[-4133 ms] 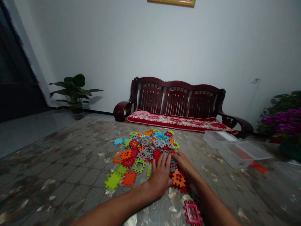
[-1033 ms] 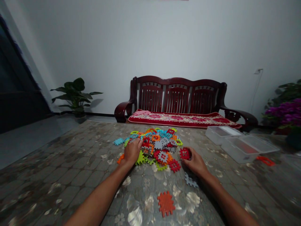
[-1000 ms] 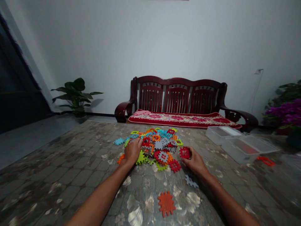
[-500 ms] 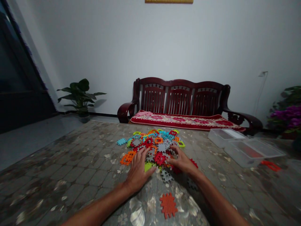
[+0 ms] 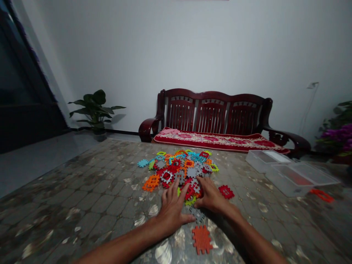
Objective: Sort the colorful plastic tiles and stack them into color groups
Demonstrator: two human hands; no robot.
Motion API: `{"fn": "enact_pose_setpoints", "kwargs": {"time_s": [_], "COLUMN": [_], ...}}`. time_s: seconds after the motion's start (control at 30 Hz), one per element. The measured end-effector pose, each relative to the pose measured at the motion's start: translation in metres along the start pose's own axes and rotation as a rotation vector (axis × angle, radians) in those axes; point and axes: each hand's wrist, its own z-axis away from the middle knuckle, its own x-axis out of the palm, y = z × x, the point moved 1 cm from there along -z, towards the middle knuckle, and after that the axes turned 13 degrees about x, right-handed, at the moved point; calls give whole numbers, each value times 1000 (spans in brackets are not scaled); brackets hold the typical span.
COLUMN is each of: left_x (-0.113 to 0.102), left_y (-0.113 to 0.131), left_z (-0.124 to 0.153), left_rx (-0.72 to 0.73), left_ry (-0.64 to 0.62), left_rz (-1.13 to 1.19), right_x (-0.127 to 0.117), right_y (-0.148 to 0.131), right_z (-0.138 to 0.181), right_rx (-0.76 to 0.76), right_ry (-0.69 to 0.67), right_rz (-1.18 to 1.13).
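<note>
A pile of flat, coloured, notched plastic tiles (image 5: 178,167) lies in the middle of the patterned table (image 5: 90,198). My left hand (image 5: 172,211) lies flat and open on the table at the pile's near edge, fingers stretched toward the tiles. My right hand (image 5: 210,196) rests palm down on the near tiles, fingers spread over red and grey pieces. A lone orange tile (image 5: 202,239) lies close to me between my forearms. A red tile (image 5: 226,191) sits just right of my right hand. A grey tile (image 5: 197,215) lies between both hands.
Two clear plastic boxes (image 5: 288,172) stand at the table's right, with an orange piece (image 5: 322,195) beside them. Behind the table are a dark wooden bench (image 5: 217,123) with a red cushion, a potted plant (image 5: 95,110) at left and purple flowers (image 5: 337,134) at right.
Both hands drew in from the pile's sides toward its near middle and then pulled back toward me, spreading flat over the tiles. Tiles at the near edge shifted.
</note>
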Motion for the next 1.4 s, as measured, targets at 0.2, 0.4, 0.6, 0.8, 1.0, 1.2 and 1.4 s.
{"fn": "enact_pose_setpoints", "kwargs": {"time_s": [0.2, 0.4, 0.6, 0.8, 1.0, 1.2, 1.4], "left_x": [3, 23, 12, -21, -71, -77, -34], "left_y": [6, -8, -22, -42, -76, -80, -55], "left_z": [2, -5, -18, -29, -47, -20, 30], "left_rx": [61, 299, 387, 349, 211, 166, 308], "left_ry": [-4, 165, 314, 447, 562, 560, 246], "left_rz": [-33, -112, -120, -107, -120, -153, -125], "right_x": [8, 9, 3, -5, -17, -44, -85], "right_y": [3, 3, -20, -64, -112, -74, 14], "right_z": [-7, -15, -10, -34, -73, -61, -23], "right_rx": [-19, 62, 209, 171, -35, 4, 117], "right_ry": [62, 139, -77, -76, -9, -16, -74], "right_rz": [-226, -507, -792, -821, -682, -609, -319]}}
